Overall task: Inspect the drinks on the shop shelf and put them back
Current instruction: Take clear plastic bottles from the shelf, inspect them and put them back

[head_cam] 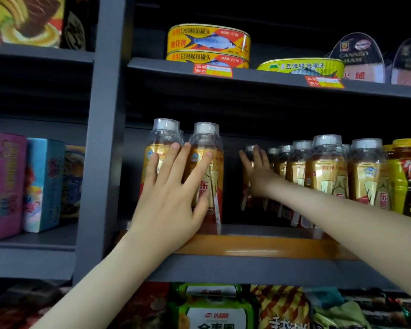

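Gold-and-red labelled drink bottles with clear caps stand on the middle shelf point(259, 248). Two of them point(214, 162) stand at the left front, and my left hand point(173, 193) lies flat against their fronts with fingers spread, not gripping. A row of the same bottles point(325, 172) runs back on the right. My right hand point(259, 172) reaches deep into the gap between the two groups, fingers spread, touching the side of the rear bottles in that row. Whether it grips one is hidden.
Yellow fish cans point(209, 43) and canned ham point(358, 60) sit on the shelf above. A yellow-capped dark bottle point(408, 176) stands at far right. Coloured boxes point(43, 184) fill the left bay beyond a grey upright post point(102, 138). Snack packets point(211, 307) lie below.
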A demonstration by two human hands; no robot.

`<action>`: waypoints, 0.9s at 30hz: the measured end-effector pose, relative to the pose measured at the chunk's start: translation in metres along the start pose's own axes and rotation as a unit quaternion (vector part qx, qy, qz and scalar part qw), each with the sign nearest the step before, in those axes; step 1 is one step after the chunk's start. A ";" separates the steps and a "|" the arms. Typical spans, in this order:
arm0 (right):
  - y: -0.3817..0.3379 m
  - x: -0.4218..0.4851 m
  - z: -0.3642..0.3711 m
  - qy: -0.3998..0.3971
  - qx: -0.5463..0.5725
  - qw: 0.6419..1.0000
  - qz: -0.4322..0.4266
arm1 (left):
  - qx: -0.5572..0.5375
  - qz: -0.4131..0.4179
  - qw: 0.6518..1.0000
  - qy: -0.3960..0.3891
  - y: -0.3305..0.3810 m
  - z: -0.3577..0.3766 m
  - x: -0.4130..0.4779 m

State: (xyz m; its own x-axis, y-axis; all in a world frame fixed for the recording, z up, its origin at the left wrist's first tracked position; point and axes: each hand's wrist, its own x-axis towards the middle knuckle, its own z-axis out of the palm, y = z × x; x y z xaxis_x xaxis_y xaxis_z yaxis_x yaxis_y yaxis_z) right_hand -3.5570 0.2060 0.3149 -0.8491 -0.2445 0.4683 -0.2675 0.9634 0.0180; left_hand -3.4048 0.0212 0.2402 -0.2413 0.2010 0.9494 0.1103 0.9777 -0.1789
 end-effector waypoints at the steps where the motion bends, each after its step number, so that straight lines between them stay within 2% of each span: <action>1: -0.004 -0.007 -0.011 0.015 0.041 0.999 0.005 | -0.001 -0.003 1.000 0.007 0.000 -0.001 0.000; 4: -0.016 -0.042 -0.042 0.126 0.195 0.972 -0.028 | 0.020 -0.024 0.999 0.017 0.002 -0.004 -0.001; 6: -0.027 -0.076 -0.051 0.209 0.294 0.927 -0.100 | 0.025 -0.031 0.999 0.013 0.004 -0.005 0.000; 7: -0.035 -0.094 -0.052 0.213 0.335 0.907 -0.137 | 0.021 -0.031 0.999 0.010 0.005 -0.006 0.000; 9: -0.052 -0.115 -0.048 0.166 0.378 0.889 -0.198 | 0.007 -0.027 1.000 0.005 0.007 -0.008 0.000; 12: -0.070 -0.114 -0.035 0.082 0.389 0.892 -0.215 | -0.030 -0.035 0.999 0.005 0.005 -0.012 -0.001; 16: -0.076 -0.111 -0.030 0.061 0.377 0.901 -0.203 | -0.091 -0.047 0.995 0.015 0.003 -0.019 -0.005; 20: -0.081 -0.128 -0.030 0.137 0.372 0.898 -0.192 | -0.116 -0.055 0.992 0.012 0.005 -0.024 -0.011; 24: -0.068 -0.164 -0.034 0.200 0.254 0.920 -0.221 | -0.215 -0.091 0.971 -0.046 0.008 -0.030 -0.025; 25: -0.064 -0.173 -0.036 0.231 0.231 0.915 -0.236 | -0.232 -0.087 0.967 -0.057 0.011 -0.033 -0.027; 27: -0.055 -0.188 -0.043 0.305 0.225 0.884 -0.272 | -0.263 -0.074 0.960 -0.068 0.022 -0.043 -0.029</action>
State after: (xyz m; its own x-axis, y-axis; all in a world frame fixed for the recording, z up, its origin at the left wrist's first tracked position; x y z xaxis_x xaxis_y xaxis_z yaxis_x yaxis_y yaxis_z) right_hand -3.3636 0.2034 0.2639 -0.1716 -0.4204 0.8910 -0.8316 0.5467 0.0978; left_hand -3.3544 0.0339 0.2199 -0.4117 0.1045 0.9053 0.5280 0.8370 0.1435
